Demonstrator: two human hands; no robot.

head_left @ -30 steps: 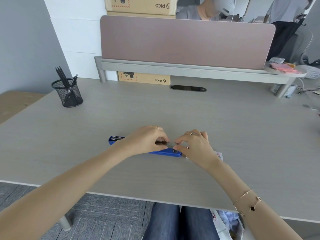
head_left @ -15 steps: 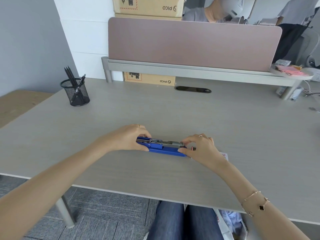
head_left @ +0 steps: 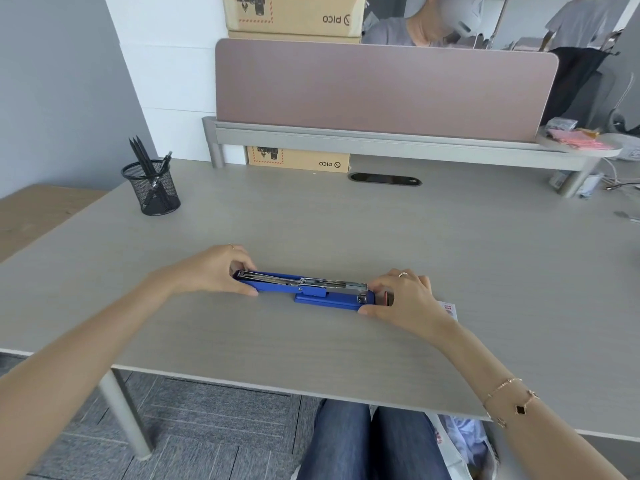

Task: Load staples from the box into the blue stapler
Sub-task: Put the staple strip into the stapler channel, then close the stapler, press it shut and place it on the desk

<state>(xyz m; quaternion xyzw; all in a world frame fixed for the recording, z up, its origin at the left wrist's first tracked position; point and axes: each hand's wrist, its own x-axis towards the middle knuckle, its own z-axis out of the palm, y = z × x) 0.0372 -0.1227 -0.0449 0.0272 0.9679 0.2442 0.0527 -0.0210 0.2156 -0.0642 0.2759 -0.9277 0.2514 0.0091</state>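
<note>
Here, blue stapler (head_left: 311, 292) open, metal channel exposed, left hand (head_left: 214, 271) and right hand (head_left: 405, 299) pinching its ends.

My left hand (head_left: 213, 270) lay knuckles-up, fingers curled and pinching inward; my right hand (head_left: 407, 299) mirrored it, thumb low, fingertips bent; both forearms stretched forward, converging.
</note>
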